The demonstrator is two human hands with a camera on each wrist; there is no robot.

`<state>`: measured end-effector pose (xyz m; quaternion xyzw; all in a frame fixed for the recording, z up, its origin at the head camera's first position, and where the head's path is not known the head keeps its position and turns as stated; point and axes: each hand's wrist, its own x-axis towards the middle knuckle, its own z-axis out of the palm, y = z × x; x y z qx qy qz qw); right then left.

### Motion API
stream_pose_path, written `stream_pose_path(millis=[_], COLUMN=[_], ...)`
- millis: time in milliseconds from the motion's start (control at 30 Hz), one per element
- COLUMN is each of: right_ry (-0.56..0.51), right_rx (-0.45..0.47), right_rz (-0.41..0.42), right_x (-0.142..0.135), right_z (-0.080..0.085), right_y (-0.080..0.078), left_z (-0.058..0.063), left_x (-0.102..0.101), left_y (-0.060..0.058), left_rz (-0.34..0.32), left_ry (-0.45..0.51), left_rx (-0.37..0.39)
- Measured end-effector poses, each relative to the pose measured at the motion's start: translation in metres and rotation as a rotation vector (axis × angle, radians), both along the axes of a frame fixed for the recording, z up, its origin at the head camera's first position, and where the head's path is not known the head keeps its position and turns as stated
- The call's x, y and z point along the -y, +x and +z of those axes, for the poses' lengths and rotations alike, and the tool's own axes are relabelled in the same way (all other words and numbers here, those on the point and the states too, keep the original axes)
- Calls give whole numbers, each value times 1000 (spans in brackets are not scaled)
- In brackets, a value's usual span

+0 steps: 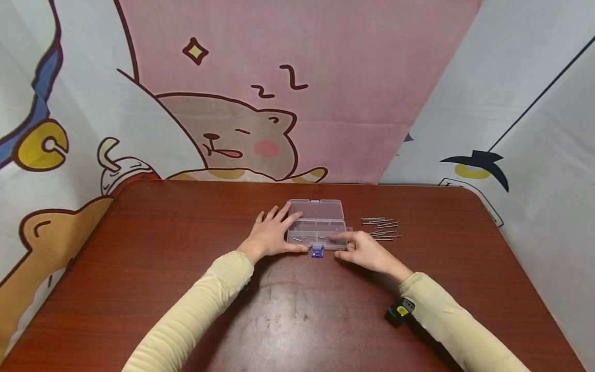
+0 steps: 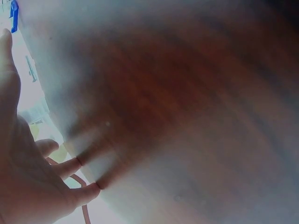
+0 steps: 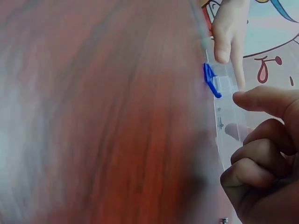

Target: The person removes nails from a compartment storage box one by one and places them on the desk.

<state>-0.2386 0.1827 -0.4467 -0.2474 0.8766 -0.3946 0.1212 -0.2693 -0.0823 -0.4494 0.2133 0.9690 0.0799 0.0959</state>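
Observation:
A clear plastic box (image 1: 316,225) with a blue latch (image 1: 317,252) lies on the table with its lid raised. Across its left end, my left hand (image 1: 271,232) spreads its straight fingers, thumb along the front edge and index finger by the hinge. My right hand (image 1: 369,252) reaches its extended index finger into the front right compartment, over a thin metal nail (image 1: 324,237). In the right wrist view its thumb stays apart from that finger, while the other fingers (image 3: 259,151) curl under. Another nail (image 1: 297,238) lies in the front left compartment.
Several long metal nails (image 1: 383,235) lie loosely grouped right of the box, close behind my right hand. The brown table (image 1: 186,227) ends at a printed cloth backdrop (image 1: 348,103) at the rear.

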Motion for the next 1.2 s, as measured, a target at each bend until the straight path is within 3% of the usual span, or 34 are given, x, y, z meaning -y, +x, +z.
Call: stream_pose_path(millis=[133, 667, 933, 1200], right_ry=[-45, -75, -217, -338], right_rx=[57, 92, 207, 154], right_rz=[-10, -44, -39, -79], right_x=[2, 7, 10, 12], right_z=[0, -1, -4, -8], right_y=[2, 4, 7, 10], left_z=[0, 1, 0, -2], left_x=[0, 0, 0, 1], left_y=[0, -1, -1, 0], left_rz=[-1, 0, 5, 0], left_ry=[-4, -13, -4, 3], left_rx=[-4, 2, 12, -1])
